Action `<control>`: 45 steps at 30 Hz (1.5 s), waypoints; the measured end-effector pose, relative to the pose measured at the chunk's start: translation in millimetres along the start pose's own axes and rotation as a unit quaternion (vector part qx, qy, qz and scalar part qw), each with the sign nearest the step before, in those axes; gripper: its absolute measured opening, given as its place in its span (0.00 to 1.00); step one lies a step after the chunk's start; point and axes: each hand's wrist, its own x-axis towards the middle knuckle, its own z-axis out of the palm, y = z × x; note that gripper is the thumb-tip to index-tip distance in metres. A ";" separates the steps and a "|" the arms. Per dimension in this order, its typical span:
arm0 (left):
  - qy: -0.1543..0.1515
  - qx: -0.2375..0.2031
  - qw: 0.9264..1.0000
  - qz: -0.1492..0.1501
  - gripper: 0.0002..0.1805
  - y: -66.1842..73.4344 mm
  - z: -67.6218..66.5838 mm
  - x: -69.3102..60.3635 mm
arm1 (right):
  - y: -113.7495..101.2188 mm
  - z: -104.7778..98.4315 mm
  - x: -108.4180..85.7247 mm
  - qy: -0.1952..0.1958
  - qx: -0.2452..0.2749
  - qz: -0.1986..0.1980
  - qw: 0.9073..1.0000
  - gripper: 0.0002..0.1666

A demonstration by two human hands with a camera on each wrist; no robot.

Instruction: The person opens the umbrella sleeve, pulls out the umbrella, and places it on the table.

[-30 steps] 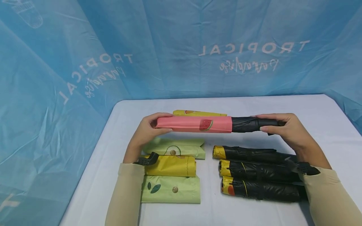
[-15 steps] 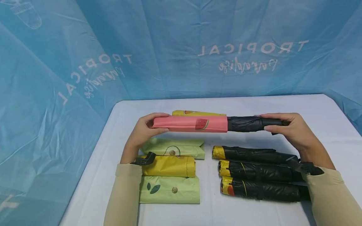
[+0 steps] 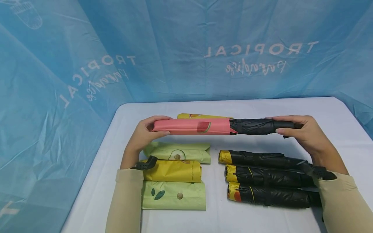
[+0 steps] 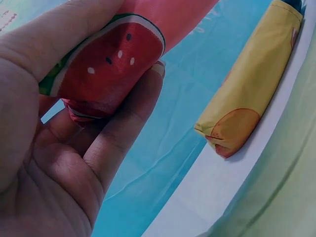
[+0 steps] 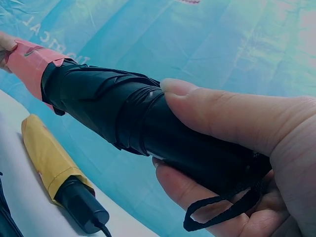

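Observation:
A pink sleeve with a watermelon print (image 3: 186, 126) covers the left part of a folded black umbrella (image 3: 252, 126), held level above the table. My left hand (image 3: 142, 136) grips the closed left end of the sleeve, thumb on the near side. My right hand (image 3: 310, 136) pinches the black handle at the other end, its thumb (image 5: 217, 111) along one side. In the right wrist view a black strap loop (image 5: 222, 215) hangs from the handle. The umbrella's far tip is hidden inside the sleeve.
Behind the sleeve lies a yellow covered umbrella (image 3: 204, 116). Green (image 3: 192, 197) and yellow (image 3: 175, 171) sleeves lie in a column at left; several rolled black umbrellas (image 3: 271, 195) lie at right. A blue printed curtain (image 3: 175, 81) stands behind the white table (image 3: 250, 220).
Both hands have moved apart, the left leftward with the sleeve and the right slightly rightward with the umbrella. A pink flap now shows at the sleeve's mouth.

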 end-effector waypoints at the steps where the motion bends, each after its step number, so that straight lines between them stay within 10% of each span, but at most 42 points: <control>1: 0.001 0.002 1.000 -0.002 0.28 -0.3 -0.7 -0.4 | 0.0 -0.4 0.2 -0.001 0.000 -0.003 1.000 0.22; 45: 0.042 0.016 0.999 -0.020 0.26 -3.9 -29.0 -19.3 | 8.5 -31.9 -8.0 -0.002 0.034 -0.023 0.999 0.22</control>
